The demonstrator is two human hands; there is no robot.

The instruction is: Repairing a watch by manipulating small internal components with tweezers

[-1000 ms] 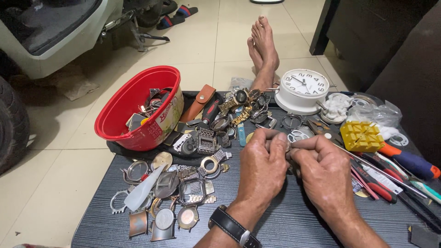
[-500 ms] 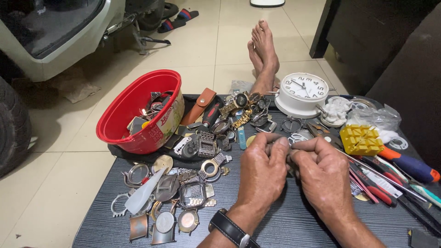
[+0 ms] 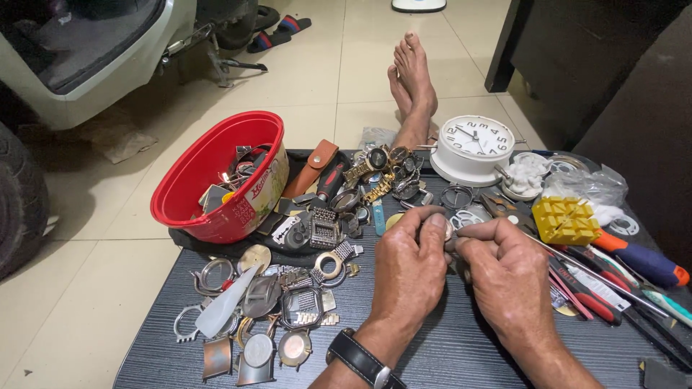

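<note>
My left hand (image 3: 409, 268) and my right hand (image 3: 507, 277) meet over the middle of a dark board (image 3: 461, 353). Together they pinch a small round metal part (image 3: 448, 232) between the fingertips; most of it is hidden by the fingers. A black watch (image 3: 358, 360) is strapped on my left wrist. Loose watch cases and bezels (image 3: 277, 317) lie spread to the left of my left hand. A heap of wristwatches (image 3: 382, 176) sits just beyond my hands.
A red plastic basin (image 3: 209, 180) holding parts stands at the back left. A white alarm clock (image 3: 474, 148), a yellow block-shaped holder (image 3: 566, 220) and screwdrivers and pliers (image 3: 620, 281) lie to the right. My bare feet (image 3: 412, 86) rest on the tiled floor beyond.
Both hands stay together on the small part, with only slight finger movement. The view has shifted a little.
</note>
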